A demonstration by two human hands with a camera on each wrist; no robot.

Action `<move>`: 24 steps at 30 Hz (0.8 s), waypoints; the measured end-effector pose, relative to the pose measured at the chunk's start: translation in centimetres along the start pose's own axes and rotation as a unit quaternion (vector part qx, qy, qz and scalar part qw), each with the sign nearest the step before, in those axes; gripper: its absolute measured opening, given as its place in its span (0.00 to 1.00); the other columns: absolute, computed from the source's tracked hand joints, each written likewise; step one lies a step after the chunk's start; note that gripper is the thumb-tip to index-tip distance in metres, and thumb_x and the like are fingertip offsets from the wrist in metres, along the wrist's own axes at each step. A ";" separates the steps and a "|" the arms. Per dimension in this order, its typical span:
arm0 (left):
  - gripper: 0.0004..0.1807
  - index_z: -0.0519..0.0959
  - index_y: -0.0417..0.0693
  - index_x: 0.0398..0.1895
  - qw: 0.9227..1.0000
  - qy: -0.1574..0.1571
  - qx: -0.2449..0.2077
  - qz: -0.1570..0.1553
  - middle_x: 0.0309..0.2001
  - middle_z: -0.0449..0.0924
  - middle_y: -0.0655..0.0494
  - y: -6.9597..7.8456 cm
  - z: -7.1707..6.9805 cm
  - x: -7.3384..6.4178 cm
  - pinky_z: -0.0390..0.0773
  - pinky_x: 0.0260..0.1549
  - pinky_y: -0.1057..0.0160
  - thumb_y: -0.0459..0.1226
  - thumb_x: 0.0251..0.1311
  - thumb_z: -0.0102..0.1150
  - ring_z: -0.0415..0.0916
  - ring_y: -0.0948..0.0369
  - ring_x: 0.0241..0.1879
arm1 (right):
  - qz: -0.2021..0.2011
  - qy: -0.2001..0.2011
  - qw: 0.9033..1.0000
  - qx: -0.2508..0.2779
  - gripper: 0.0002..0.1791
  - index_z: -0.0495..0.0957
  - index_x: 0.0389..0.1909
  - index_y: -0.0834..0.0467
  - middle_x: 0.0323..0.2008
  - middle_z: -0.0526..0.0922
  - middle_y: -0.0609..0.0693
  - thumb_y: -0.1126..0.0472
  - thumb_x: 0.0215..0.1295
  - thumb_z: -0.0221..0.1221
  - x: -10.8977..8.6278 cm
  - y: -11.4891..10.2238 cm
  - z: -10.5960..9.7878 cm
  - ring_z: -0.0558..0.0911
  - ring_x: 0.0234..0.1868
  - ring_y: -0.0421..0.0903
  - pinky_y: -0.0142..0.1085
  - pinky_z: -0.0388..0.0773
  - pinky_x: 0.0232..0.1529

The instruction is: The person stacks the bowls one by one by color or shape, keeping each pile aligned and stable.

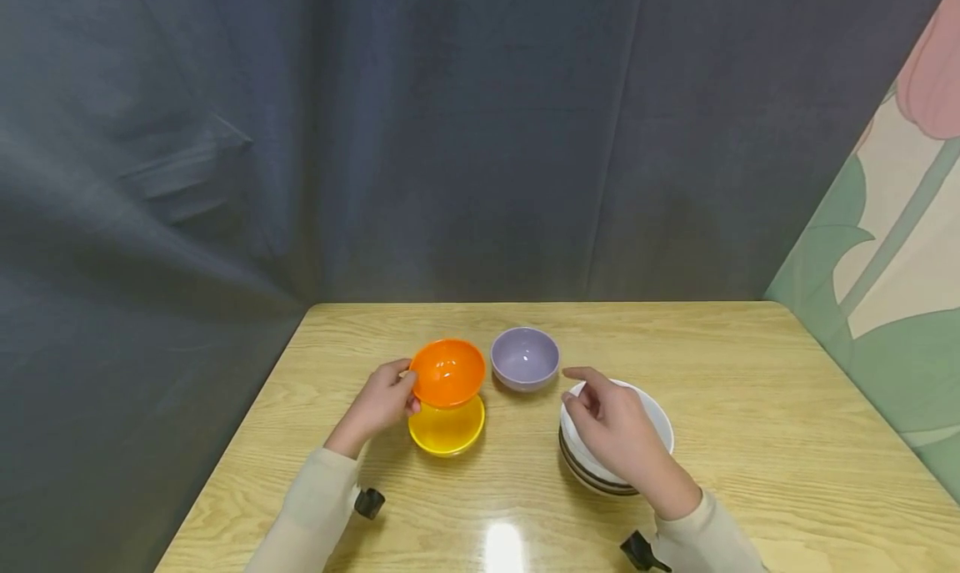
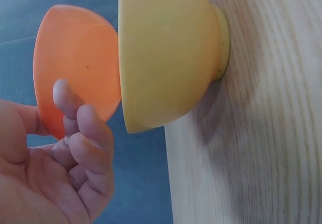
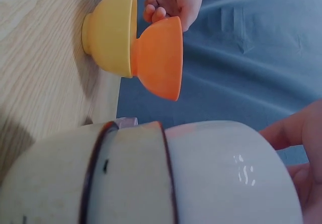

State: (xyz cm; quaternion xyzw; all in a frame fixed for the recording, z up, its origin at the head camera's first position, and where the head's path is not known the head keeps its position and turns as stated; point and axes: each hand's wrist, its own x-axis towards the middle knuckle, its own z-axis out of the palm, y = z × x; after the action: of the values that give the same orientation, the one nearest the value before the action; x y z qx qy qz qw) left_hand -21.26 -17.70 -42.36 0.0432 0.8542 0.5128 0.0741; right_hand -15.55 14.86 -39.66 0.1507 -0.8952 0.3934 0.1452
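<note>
My left hand [image 1: 381,399] pinches the rim of an orange bowl [image 1: 450,374] between thumb and fingers. The bowl is held upright just above a yellow bowl [image 1: 447,433], which stands on the table; in the right wrist view the orange foot [image 3: 136,50] is right at the yellow rim. Over a stack of nested bowls, topped by a white bowl [image 1: 654,416], hovers my right hand [image 1: 611,427], its fingers loosely bent and holding nothing. Dark-rimmed bowls [image 3: 133,173] sit below the white one.
A purple bowl [image 1: 525,358] stands behind, between the orange bowl and the stack. The wooden table [image 1: 750,406] meets a dark curtain [image 1: 480,139] at its back and left. A floral panel [image 1: 900,306] borders the right side.
</note>
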 end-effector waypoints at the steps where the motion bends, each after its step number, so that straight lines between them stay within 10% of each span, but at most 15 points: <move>1: 0.19 0.74 0.33 0.59 1.000 -0.002 -0.001 0.002 0.22 0.77 0.50 0.0 0.0 -0.1 0.81 0.26 0.58 0.32 0.73 0.39 0.74 0.60 0.22 | 0.000 -0.002 1.000 0.002 0.14 0.82 0.50 0.63 0.19 0.71 0.39 0.67 0.64 0.60 0.0 -0.1 0.0 0.66 0.18 0.34 0.31 0.68 0.26; 13: 0.19 0.74 0.34 0.59 0.999 -0.030 0.020 0.016 0.19 0.74 0.53 -0.1 0.1 -0.9 0.63 0.14 0.70 0.34 0.74 0.39 0.66 0.62 0.16 | 0.004 -0.014 1.000 0.004 0.14 0.81 0.50 0.63 0.19 0.70 0.39 0.66 0.64 0.60 -0.1 -0.5 0.1 0.66 0.18 0.34 0.31 0.68 0.27; 24: 0.16 0.74 0.33 0.56 0.998 -0.034 0.044 0.029 0.20 0.73 0.53 -0.6 0.4 -1.2 0.69 0.17 0.68 0.32 0.75 0.39 0.70 0.60 0.20 | 0.002 -0.026 1.000 0.009 0.14 0.81 0.51 0.62 0.20 0.72 0.39 0.65 0.64 0.61 -0.2 -0.7 0.2 0.67 0.19 0.34 0.31 0.69 0.26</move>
State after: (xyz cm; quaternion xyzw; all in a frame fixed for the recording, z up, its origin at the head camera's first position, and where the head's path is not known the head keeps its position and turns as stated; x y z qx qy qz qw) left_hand -20.00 -17.84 -42.93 0.0881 0.8712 0.4752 0.0865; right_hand -15.16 14.29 -39.40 0.1600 -0.8956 0.3974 0.1198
